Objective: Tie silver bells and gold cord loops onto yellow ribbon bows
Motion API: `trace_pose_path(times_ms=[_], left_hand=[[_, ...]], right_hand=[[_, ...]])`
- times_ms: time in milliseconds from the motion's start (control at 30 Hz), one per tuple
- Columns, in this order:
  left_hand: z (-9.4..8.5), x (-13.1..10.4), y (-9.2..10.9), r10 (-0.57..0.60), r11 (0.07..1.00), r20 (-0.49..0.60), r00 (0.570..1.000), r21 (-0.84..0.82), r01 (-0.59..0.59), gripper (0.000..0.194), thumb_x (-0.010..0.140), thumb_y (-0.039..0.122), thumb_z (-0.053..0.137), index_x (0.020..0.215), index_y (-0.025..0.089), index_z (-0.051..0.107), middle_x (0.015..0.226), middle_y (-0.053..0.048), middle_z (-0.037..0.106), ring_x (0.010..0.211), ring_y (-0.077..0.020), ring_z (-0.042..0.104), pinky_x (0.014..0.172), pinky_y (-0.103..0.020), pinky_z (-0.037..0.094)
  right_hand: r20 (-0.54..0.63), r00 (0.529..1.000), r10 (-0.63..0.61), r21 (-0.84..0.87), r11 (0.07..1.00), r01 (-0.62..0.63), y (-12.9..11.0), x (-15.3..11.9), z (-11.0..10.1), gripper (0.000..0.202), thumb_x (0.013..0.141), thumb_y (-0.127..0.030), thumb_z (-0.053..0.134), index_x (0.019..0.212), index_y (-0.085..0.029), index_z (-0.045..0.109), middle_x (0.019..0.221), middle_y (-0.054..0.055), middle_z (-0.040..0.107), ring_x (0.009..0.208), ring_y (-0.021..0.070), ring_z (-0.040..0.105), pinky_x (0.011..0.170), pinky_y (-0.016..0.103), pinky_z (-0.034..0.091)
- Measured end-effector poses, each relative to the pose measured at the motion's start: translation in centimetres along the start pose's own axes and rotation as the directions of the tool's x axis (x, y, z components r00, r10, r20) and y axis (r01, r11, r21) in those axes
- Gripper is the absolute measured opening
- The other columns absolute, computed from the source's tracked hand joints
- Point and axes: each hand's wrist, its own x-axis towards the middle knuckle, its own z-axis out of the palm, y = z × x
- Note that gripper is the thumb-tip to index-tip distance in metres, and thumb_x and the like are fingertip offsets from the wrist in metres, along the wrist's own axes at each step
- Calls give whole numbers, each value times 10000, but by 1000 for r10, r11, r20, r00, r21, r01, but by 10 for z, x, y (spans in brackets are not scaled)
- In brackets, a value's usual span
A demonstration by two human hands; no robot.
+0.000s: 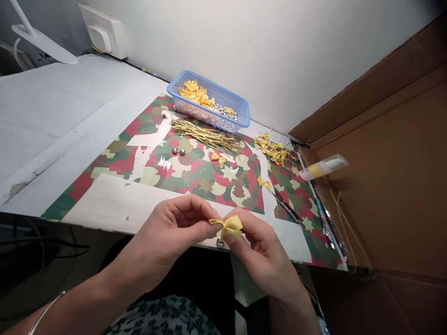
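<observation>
"Where is the yellow bow [233, 224], and what are the hands doing with it?"

"It is up between the two hands, above the near edge of the desk [52, 121]; the left hand [181, 223] has its thumb and index finger closed narrowly at the bow's left end; the right hand [261, 249] pinches it from the other side, its loops spreading over those fingers; a silver bell [220, 242] shows just below, though I cannot tell how it is joined."

"And what lies farther off?"

"A blue basket [246, 115] stands by the wall, with loose yellow bows [195, 93] at its left end and small silver bells [226, 111] toward the right; in front of it is a bundle of gold ties [202, 134]; a pair of bells [178, 151] sits nearer, on the patterned sheet [206, 185]; one single bow [219, 159] is near the bundle, and another bow [264, 183] lies farther right, close to the tip of a slim pointed tool [287, 207]."

"Anything toward the cardboard [384, 163]?"

"Yes; a heap of bows [274, 150] with thin ties among them, to the right of the bundle; then a bottle [323, 167] with a yellow band, tilted beside the cardboard; at the far left, a white lamp base [50, 45] rests near the wall socket [108, 37]."
</observation>
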Motion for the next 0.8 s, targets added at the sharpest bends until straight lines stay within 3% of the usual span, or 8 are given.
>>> trace_pose_path(times_ms=[167, 433, 600, 800], left_hand=[[2, 1, 2, -2, 1000, 3, 1000, 15, 2, 96, 875, 202, 822, 799, 236, 774, 816, 36, 764, 790, -99, 692, 766, -157, 552], [4, -1, 3, -13, 1000, 25, 1000, 24, 13, 123, 851, 134, 819, 793, 232, 771, 809, 42, 763, 774, -92, 689, 736, -133, 546], [7, -2, 6, 11, 999, -4, 1000, 48, -11, 99, 846, 202, 832, 767, 221, 776, 774, 25, 759, 752, -107, 684, 715, -149, 553], [11, -2, 8, 73, 987, -45, 996, 148, -65, 95, 824, 186, 815, 748, 233, 784, 756, 15, 769, 720, -136, 700, 686, -187, 577]], right_hand=[[-6, 1000, 5, 90, 996, -4, 0, -2, 0, 268, 1017, -361, 582, 808, -200, 633, 760, 4, 532, 717, 159, 470, 641, 293, 389], [-5, 993, -115, 135, 984, 115, 6, -1, 0, 184, 992, -257, 627, 828, -222, 703, 832, 29, 630, 804, 185, 575, 706, 305, 478], [-104, 981, -164, 137, 975, 177, 14, 0, 7, 119, 975, -287, 681, 890, -242, 752, 866, 32, 664, 783, 178, 610, 701, 305, 511], [-212, 934, -286, 39, 953, 301, 22, 4, 7, 142, 964, -165, 657, 887, -260, 728, 825, 15, 657, 818, 190, 594, 786, 343, 491]])
